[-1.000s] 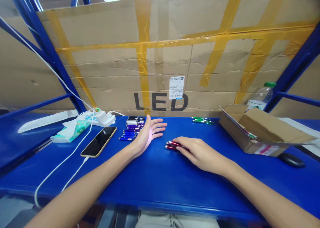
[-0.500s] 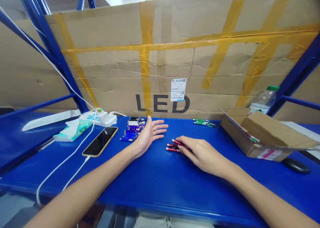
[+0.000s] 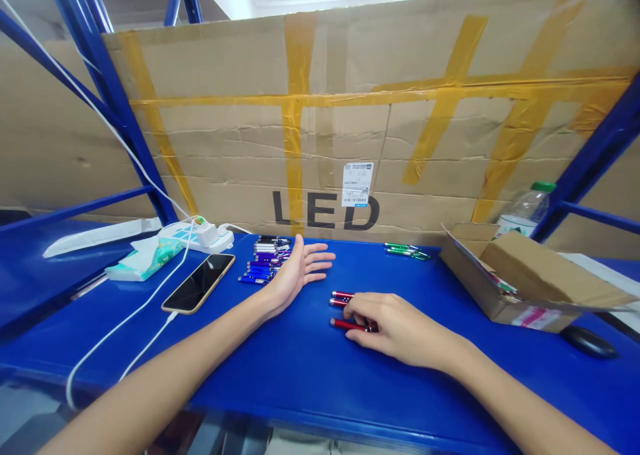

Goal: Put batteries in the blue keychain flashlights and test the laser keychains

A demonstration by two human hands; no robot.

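Note:
My right hand (image 3: 395,325) is curled over a short red metal pen-like stick (image 3: 346,324), thumb and fingers around its right end, at table level. Just behind it lie two more red sticks (image 3: 341,294), their right ends partly covered by my fingers. On the left, my left hand (image 3: 300,268) rests on its edge, fingers stretched out and apart, holding nothing. Beside its thumb is a row of similar sticks in blue (image 3: 255,280), purple (image 3: 265,258), white (image 3: 265,247) and black (image 3: 270,240), partly hidden by that hand.
Green sticks (image 3: 404,250) lie at the back right of the blue table (image 3: 300,375). An open cardboard box (image 3: 485,285) stands right, near a black mouse (image 3: 589,342) and a bottle (image 3: 527,208). A phone (image 3: 199,284), tissues (image 3: 145,260) and a power strip (image 3: 205,236) with white cables sit left.
My right hand has moved toward the front edge, and one red stick now lies apart from the other two, nearer me. My left hand has stayed in place.

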